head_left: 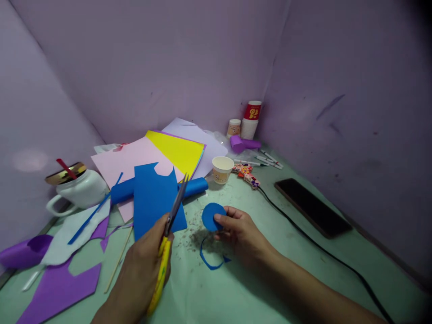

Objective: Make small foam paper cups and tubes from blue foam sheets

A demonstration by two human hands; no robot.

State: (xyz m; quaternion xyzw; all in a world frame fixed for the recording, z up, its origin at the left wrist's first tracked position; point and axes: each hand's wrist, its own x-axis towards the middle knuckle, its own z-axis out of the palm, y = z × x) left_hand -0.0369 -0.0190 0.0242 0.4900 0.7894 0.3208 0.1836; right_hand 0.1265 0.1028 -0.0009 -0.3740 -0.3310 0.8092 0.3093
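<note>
My left hand [145,265] is closed around a pair of scissors [162,265] with yellow handles, blades pointing up and away over a blue sheet [157,198]. That sheet has a rounded cut-out in its top edge. Between the thumb and fingers of my right hand [241,227] is a blue paper disc [212,217]. A thin curved blue offcut [207,263] lies on the table just below the disc. Behind the disc stands a paper cup [222,171], upright and touched by neither hand.
Pink paper [124,162] and yellow paper [178,150] lie at the back. A white mug [81,189] and purple scraps [64,288] are at left. Stacked cups [249,128], a phone [312,207] and a black cable [303,229] are at right.
</note>
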